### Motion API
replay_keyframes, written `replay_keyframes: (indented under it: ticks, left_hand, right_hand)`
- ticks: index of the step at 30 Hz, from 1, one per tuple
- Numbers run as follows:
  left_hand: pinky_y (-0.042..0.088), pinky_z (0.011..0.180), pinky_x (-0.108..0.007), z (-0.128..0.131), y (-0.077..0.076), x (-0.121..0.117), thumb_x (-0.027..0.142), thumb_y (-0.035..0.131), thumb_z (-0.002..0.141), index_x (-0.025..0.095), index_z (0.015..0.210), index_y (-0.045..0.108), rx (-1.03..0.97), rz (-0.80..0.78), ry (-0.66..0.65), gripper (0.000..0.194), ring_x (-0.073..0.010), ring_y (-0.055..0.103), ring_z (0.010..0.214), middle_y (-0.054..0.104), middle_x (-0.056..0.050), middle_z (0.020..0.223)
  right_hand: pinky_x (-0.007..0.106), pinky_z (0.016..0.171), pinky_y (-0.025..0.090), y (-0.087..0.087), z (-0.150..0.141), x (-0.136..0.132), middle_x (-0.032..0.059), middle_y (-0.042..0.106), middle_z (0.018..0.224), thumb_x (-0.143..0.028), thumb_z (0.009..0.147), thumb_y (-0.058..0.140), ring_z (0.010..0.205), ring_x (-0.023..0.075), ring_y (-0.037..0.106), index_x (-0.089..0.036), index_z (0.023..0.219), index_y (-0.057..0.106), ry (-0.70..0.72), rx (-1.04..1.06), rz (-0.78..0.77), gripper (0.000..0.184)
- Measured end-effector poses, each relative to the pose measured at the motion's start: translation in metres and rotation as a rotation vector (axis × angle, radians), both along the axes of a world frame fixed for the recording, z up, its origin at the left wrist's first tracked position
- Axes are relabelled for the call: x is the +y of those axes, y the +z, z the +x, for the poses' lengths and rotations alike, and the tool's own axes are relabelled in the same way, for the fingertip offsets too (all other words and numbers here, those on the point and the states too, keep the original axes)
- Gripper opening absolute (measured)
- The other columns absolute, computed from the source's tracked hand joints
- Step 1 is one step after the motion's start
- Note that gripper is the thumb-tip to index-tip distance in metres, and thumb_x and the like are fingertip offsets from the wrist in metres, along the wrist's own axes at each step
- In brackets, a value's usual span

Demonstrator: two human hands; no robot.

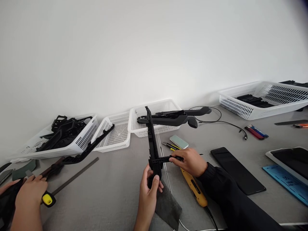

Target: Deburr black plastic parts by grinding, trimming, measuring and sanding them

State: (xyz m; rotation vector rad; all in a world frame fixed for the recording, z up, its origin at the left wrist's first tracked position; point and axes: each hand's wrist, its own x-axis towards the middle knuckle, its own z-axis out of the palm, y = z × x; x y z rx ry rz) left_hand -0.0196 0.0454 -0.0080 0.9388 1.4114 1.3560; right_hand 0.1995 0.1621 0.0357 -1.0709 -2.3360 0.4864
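My left hand (149,192) is wrapped round the lower end of a long black plastic trim piece (151,138), which stands nearly upright before me. My right hand (189,161) pinches a slim black caliper-like tool (166,159). The tool lies across the trim piece just above my left fingers and seems to touch it; its far end is partly hidden. Beneath my left hand, a dark grey cloth (168,205) lies on the table. A yellow corded tool (194,189) rests below my right wrist.
White baskets (115,149) line the wall, several holding black parts. A box cutter (174,147), a pale green block (179,141) and a black phone-like slab (237,170) lie to the right. At left, a co-worker's hands (31,192) are near a yellow-and-black handled file (74,176).
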Motion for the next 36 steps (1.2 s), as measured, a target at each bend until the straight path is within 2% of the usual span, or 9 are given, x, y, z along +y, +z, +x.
replay_keyframes:
  ticks: [13,25,32,36]
  left_hand:
    - [0.058,0.058,-0.028,-0.0004,-0.0009,-0.0003,0.073,0.078,0.088,0.022,0.151,0.056,0.005,0.007,0.002,0.084,-0.0136,0.067,0.066,0.065,-0.006,0.11]
    - [0.057,0.058,-0.028,-0.0012,-0.0079,-0.0004,0.071,0.08,0.088,0.024,0.154,0.054,-0.008,0.006,0.028,0.086,-0.0134,0.067,0.066,0.067,-0.009,0.115]
    - [0.062,0.07,-0.032,-0.0075,-0.008,-0.007,0.054,0.08,0.094,0.032,0.165,0.045,0.011,-0.055,-0.053,0.083,-0.0122,0.069,0.072,0.062,-0.013,0.141]
    - [0.063,0.07,-0.032,-0.0044,-0.0044,-0.0067,0.056,0.079,0.093,0.034,0.166,0.044,0.021,-0.038,-0.03,0.084,-0.0115,0.067,0.071,0.059,-0.014,0.147]
  right_hand:
    - [0.03,0.061,0.035,0.0007,0.0008,0.0001,0.0049,0.078,0.076,-0.039,0.11,0.057,0.067,0.0194,0.069,-0.023,0.091,0.079,0.004,-0.001,0.012,0.033]
    - [0.03,0.062,0.036,0.0004,0.0019,0.0007,0.0051,0.079,0.078,-0.039,0.11,0.057,0.069,0.02,0.071,-0.023,0.093,0.079,0.011,-0.011,0.004,0.033]
    - [0.03,0.062,0.036,0.0029,0.002,0.0005,0.005,0.08,0.079,-0.037,0.11,0.06,0.071,0.0207,0.073,-0.023,0.092,0.079,-0.015,-0.01,-0.005,0.03]
    - [0.03,0.062,0.037,0.0033,0.0021,0.0003,0.0047,0.08,0.079,-0.038,0.109,0.06,0.071,0.0209,0.073,-0.023,0.092,0.079,-0.021,0.006,0.0,0.03]
